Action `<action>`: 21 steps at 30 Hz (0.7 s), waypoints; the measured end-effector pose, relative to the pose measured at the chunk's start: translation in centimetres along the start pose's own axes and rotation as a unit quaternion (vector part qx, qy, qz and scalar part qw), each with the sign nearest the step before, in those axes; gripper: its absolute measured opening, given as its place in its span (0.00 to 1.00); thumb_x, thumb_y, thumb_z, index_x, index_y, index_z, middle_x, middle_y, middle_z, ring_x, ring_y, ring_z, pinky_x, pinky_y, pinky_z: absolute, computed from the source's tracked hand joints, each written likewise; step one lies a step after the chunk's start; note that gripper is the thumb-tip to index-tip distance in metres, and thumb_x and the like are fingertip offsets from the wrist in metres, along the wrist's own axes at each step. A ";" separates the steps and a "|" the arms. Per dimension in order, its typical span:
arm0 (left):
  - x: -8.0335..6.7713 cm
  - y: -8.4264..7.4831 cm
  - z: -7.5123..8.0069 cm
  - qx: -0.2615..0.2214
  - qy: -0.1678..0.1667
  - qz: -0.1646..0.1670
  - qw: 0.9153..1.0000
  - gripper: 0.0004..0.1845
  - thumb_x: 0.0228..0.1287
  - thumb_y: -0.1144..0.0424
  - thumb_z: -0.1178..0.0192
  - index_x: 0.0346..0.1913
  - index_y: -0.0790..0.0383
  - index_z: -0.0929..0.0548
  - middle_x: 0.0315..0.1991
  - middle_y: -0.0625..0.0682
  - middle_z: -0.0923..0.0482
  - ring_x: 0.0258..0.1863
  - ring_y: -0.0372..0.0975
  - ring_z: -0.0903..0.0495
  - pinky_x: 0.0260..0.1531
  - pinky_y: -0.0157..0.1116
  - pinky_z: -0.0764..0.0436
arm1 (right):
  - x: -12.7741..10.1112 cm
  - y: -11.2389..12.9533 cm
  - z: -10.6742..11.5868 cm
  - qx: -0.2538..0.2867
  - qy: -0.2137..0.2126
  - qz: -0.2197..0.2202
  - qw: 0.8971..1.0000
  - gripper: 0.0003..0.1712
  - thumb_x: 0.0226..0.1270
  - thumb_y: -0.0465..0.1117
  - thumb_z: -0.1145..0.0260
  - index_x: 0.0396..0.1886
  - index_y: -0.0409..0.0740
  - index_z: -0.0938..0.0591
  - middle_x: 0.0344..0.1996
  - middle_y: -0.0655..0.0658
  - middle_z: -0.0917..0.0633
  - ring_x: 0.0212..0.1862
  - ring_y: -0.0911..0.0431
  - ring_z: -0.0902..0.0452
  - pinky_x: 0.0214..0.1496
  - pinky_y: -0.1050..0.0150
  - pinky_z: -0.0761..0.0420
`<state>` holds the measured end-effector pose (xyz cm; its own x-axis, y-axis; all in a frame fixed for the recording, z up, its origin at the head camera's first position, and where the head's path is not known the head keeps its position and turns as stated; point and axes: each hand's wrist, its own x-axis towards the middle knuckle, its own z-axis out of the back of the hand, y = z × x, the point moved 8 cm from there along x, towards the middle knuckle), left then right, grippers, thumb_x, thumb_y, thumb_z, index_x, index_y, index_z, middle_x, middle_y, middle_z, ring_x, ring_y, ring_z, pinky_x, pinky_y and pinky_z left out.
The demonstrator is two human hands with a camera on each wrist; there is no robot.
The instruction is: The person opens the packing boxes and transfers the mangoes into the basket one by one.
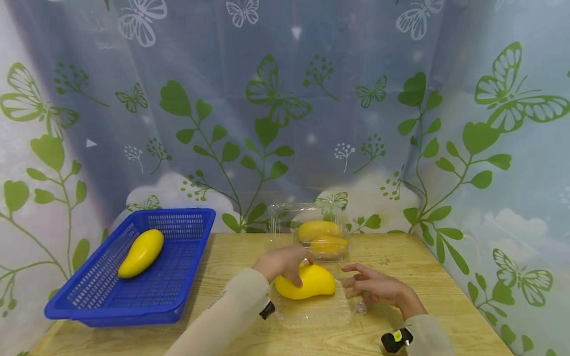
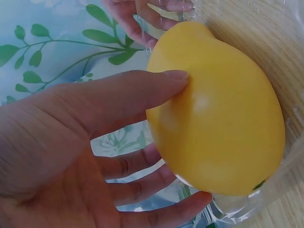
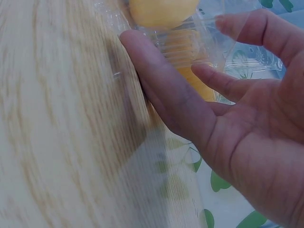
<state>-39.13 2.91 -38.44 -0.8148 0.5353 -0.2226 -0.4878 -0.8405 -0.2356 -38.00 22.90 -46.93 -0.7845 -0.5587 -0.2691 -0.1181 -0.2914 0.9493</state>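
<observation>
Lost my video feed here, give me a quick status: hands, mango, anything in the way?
Left hand grips the mango in the clear clamshell box. Right hand open, fingers against the box's side. Box lid up; nothing blocking.

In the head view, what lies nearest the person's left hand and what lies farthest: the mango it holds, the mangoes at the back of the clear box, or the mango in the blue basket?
1. The mango under the left hand, in the clear box's front half.
2. The two mangoes at the back of the box, just behind the hand.
3. The mango in the blue basket, far to the left.
</observation>
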 end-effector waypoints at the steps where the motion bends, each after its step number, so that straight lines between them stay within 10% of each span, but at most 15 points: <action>1: 0.0 -0.1 0.0 0.003 0.002 0.000 1.000 0.33 0.56 0.62 0.22 0.66 0.44 0.19 0.72 0.47 0.26 0.73 0.44 0.29 0.67 0.48 0.22 | 0.0 0.0 0.0 0.000 0.000 0.000 1.000 0.42 0.76 0.41 0.39 0.80 0.36 0.49 0.68 0.25 0.30 0.56 0.51 0.20 0.43 0.60 0.14; 21: 0.0 -0.6 -0.8 0.013 0.019 -0.003 1.000 0.40 0.55 0.61 0.21 0.70 0.35 0.24 0.77 0.44 0.32 0.78 0.45 0.36 0.72 0.54 0.27 | 0.0 -0.1 0.0 -0.004 -0.002 -0.003 1.000 0.42 0.76 0.42 0.39 0.80 0.37 0.49 0.68 0.26 0.30 0.56 0.51 0.20 0.42 0.61 0.15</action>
<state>-38.64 3.46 -39.05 -0.7989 0.5435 -0.2576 -0.5017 -0.8384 -0.2131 -38.05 22.94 -47.06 -0.7859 -0.5546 -0.2734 -0.1168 -0.3010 0.9464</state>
